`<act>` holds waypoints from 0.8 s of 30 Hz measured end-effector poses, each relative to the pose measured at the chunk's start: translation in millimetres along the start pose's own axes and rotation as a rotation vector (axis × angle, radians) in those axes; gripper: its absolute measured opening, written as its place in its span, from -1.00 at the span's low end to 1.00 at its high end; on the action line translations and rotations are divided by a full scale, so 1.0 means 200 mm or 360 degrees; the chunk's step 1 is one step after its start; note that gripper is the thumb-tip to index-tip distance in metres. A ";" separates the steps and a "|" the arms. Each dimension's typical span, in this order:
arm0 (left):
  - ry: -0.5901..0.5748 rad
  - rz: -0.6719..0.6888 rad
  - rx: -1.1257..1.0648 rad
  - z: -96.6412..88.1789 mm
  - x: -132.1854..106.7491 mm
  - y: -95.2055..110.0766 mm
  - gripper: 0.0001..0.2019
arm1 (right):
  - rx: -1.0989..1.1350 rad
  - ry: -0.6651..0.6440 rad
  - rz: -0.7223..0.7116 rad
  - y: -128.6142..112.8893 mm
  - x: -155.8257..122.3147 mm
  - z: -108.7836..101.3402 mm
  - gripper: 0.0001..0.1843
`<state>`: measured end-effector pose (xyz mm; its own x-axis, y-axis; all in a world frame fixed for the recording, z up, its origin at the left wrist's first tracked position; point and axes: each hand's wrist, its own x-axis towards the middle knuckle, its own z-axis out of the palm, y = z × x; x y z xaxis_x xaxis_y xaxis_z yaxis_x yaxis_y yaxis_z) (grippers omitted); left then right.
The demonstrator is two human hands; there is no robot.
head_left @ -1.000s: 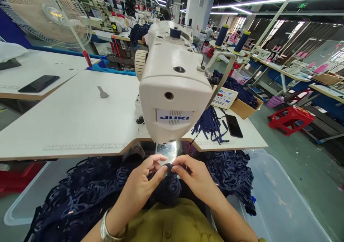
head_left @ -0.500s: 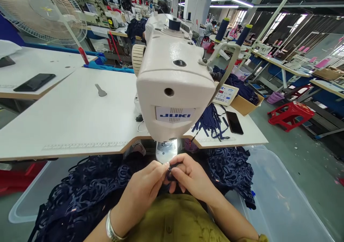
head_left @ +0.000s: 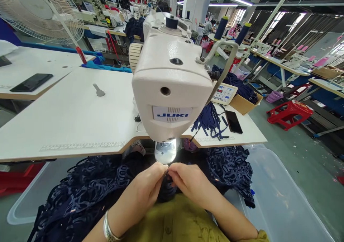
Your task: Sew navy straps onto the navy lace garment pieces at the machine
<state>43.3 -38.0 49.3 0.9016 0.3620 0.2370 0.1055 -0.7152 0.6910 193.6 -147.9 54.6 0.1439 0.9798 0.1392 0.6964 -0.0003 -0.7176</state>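
Observation:
My left hand (head_left: 146, 188) and my right hand (head_left: 189, 183) meet just below the lit needle plate (head_left: 163, 151) of a white Juki sewing machine (head_left: 170, 88). Both hands pinch a small piece of dark navy lace fabric (head_left: 167, 186) between thumb and fingers, fingertips touching. A large heap of the same navy lace (head_left: 86, 191) spreads over my lap and to both sides. A silver bangle (head_left: 107, 227) sits on my left wrist. The needle itself is hidden behind the machine head.
White sewing table (head_left: 67, 116) with a grey tool (head_left: 98, 90), navy strips (head_left: 211, 122), a black phone (head_left: 233, 122) and a control panel (head_left: 224, 93). Clear plastic bins (head_left: 276, 199) flank me. A fan (head_left: 40, 10) stands far left, red stool (head_left: 288, 113) right.
Both hands have drawn closer together and slightly lower, tightening their pinch on the lace piece. The camera has tilted a little, so the machine head looms nearer.

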 end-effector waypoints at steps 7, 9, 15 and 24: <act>-0.0136 -0.0157 -0.0143 -0.02 0.02 0.02 -0.86 | -0.0079 0.0308 0.0224 0.02 0.02 0.02 -0.89; -0.0102 -0.0037 -0.0175 -0.03 0.02 0.01 -0.87 | 0.0206 0.0143 0.0295 0.02 0.02 -0.01 -0.91; 0.0053 -0.0058 -0.0287 -0.05 0.00 0.00 -0.91 | 0.0656 -0.0130 0.0250 0.02 0.02 -0.10 -0.78; 0.0135 -0.0500 -0.0604 -0.03 0.01 -0.01 -0.82 | 0.0048 0.0436 -0.0200 0.03 0.04 -0.15 -0.91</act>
<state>42.1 -31.5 52.5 0.8119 0.5834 0.0214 0.1920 -0.3015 0.9339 220.6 -145.2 72.2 0.2449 0.8813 0.4041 0.7000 0.1277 -0.7026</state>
